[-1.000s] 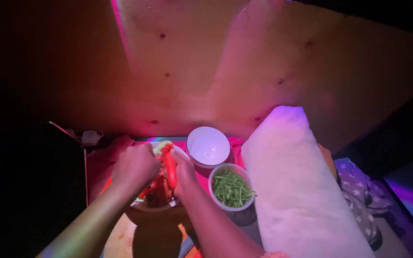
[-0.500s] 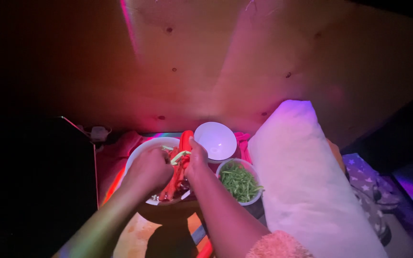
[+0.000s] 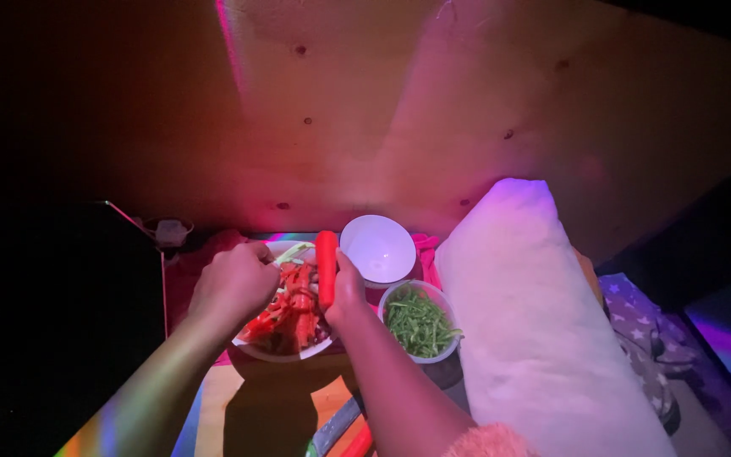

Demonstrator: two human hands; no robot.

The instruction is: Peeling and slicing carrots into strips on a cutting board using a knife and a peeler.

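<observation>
Dim pink and purple light falls on a slanted wooden wall (image 3: 365, 110) behind a small pink-covered table (image 3: 188, 275). Near the table's left edge sits a white plate (image 3: 285, 351) heaped with orange peelings (image 3: 285, 309). The right hand (image 3: 344, 292) is closed around a carrot (image 3: 327, 267), held upright over the plate's right side. The left hand (image 3: 234, 283) is curled into a loose fist above the plate's left side; it seems to grip something small, but the light is too poor to say what. An empty white bowl (image 3: 377, 248) stands at the table's far edge, and a clear tub of green beans (image 3: 418, 322) sits just in front of it. A long white pillow (image 3: 535, 330) lies along the right edge.
</observation>
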